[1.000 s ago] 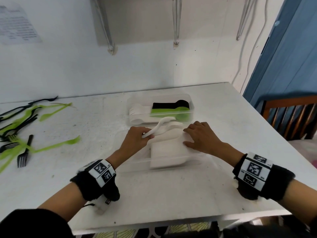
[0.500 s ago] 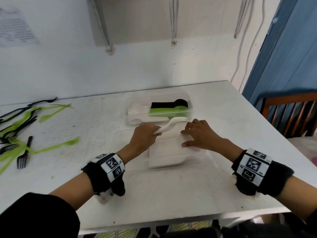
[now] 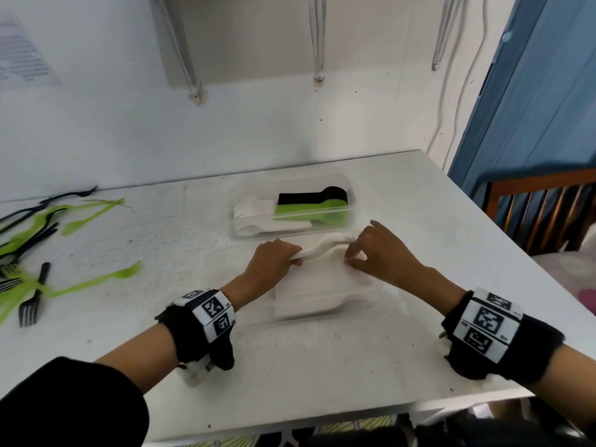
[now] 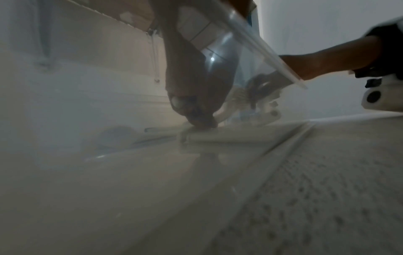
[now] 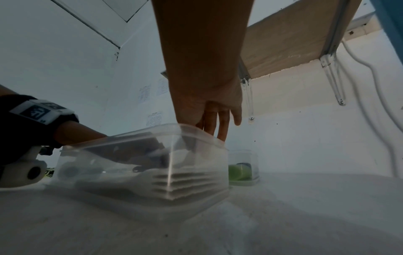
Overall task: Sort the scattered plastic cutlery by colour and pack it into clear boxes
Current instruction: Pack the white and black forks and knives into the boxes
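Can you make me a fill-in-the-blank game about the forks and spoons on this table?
1. The spoon held by both hands is ____.
2. The far box holds white, green and ____ cutlery.
3. The loose forks lie to the ____ of the boxes.
4. The near box holds only ____ cutlery.

Missing words: white, black, left, white

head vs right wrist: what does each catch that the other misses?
Head only: loose green and black forks at the table's left, the white piece of cutlery held by left hand and right hand, and the black stack in the far box.

Right wrist only: side-on layers of the white stack against the near box wall.

Both: both clear boxes, green cutlery in the far one, both forearms, the table.
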Motion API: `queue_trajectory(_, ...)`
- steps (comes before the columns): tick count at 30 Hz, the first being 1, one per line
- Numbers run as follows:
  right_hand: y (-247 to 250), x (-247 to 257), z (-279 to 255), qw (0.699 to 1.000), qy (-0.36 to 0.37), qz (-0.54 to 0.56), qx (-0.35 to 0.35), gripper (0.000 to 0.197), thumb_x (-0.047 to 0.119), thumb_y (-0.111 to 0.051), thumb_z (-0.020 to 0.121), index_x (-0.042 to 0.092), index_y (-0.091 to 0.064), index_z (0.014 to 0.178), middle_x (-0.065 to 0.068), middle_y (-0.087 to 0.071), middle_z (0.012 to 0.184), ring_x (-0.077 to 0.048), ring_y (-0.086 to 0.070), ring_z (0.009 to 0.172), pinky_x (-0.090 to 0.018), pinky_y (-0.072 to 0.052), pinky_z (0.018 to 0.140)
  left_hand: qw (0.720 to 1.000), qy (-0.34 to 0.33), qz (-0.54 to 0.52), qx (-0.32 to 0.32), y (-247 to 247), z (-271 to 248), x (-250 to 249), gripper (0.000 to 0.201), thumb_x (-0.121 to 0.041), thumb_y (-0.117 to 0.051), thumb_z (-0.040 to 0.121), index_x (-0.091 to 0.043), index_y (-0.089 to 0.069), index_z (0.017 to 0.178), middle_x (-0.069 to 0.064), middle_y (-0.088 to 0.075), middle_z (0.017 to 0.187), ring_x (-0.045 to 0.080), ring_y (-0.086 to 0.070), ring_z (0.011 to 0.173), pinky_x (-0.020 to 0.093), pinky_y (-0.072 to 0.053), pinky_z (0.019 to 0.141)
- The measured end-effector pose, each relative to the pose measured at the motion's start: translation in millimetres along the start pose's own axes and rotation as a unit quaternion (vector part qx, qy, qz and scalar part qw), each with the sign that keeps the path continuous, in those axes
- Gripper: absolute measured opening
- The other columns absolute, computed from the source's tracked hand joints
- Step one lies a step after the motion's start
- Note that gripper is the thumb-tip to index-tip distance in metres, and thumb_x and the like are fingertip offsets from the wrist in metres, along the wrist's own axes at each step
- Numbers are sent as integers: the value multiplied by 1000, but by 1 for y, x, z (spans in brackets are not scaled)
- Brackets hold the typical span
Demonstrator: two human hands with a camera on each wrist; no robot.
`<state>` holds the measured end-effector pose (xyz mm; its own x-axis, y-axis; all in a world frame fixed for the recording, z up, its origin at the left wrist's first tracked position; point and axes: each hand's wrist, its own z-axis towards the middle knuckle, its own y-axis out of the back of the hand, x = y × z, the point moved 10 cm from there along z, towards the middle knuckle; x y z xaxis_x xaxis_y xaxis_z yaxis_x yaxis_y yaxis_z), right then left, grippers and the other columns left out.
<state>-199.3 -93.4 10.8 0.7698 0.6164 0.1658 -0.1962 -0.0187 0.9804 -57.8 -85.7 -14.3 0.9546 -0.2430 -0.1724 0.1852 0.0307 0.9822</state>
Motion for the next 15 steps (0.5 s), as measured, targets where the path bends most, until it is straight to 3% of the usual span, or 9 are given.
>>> queue_trajectory(3, 19, -5, 0, 996, -9, 8, -85, 15, 28, -65, 85, 16, -74, 83, 1, -71, 79, -22, -57, 82, -31, -33, 93, 1000, 5, -2, 1, -1, -1, 0, 21, -19, -49, 95, -14, -68, 103, 5, -69, 101, 23, -60, 94, 26, -32, 65)
queue_trajectory(6, 25, -10, -2, 992, -25, 21, -119, 9, 25, -73, 78, 17, -72, 76, 0, -68, 76, -24, -56, 77, -27, -28, 79, 1000, 7, 3, -4, 0, -1, 0, 21, -25, -49, 95, -16, -66, 104, 5, -69, 100, 23, -60, 92, 27, -32, 64)
queue_trajectory(12, 22, -4, 9, 993, -11, 5, -116, 21, 24, -69, 82, 12, -62, 98, 2, -68, 96, -24, -56, 92, -27, -25, 74, 1000, 13, -7, -12, 1, -3, 3, 24, -30, -51, 94, -16, -67, 105, 5, -68, 97, 22, -59, 90, 26, -26, 62)
queue_trajectory(15, 21, -6, 17, 992, -17, 1, -123, 14, 22, -66, 84, 14, -65, 95, 3, -69, 90, -23, -57, 90, -26, -24, 75, 998, 31, -47, -15, 2, -4, 8, 22, -28, -55, 92, -13, -69, 99, 6, -69, 94, 22, -59, 88, 27, -28, 62)
